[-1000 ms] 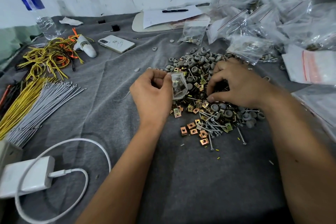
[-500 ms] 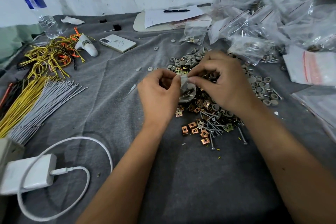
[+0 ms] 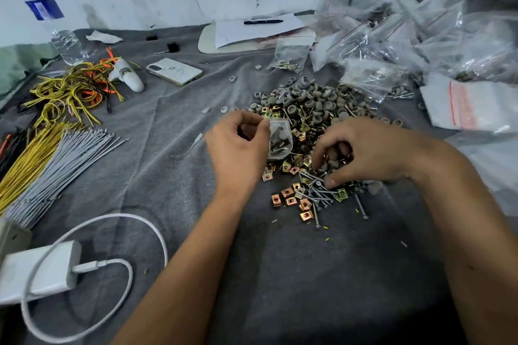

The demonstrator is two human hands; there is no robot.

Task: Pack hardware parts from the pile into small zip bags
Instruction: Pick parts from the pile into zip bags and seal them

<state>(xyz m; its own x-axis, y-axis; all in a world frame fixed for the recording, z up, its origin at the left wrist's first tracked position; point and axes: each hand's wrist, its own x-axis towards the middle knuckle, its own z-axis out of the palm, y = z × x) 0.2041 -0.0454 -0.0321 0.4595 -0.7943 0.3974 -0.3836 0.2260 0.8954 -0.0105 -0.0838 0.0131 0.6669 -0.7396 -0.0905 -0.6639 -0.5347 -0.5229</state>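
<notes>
A pile of hardware (image 3: 311, 109) lies on the grey cloth: grey round caps at the back, brass square clips in the middle, long screws (image 3: 322, 194) at the front. My left hand (image 3: 238, 148) pinches the rim of a small zip bag (image 3: 280, 140) that holds a few parts and hangs at the pile's left edge. To its right, my right hand (image 3: 367, 152) rests on the pile with curled fingers closed around some caps and screws. What exactly is under its fingers is partly hidden.
Filled zip bags (image 3: 392, 45) are heaped at the back right, and a stack of empty bags (image 3: 471, 103) lies on the right. Wire bundles (image 3: 50, 148), a phone (image 3: 175, 71), a water bottle (image 3: 56, 25) and a charger with cable (image 3: 42, 272) occupy the left side.
My right hand left the bag's mouth and dropped down and right onto the pile. The left hand kept holding the bag in about the same place.
</notes>
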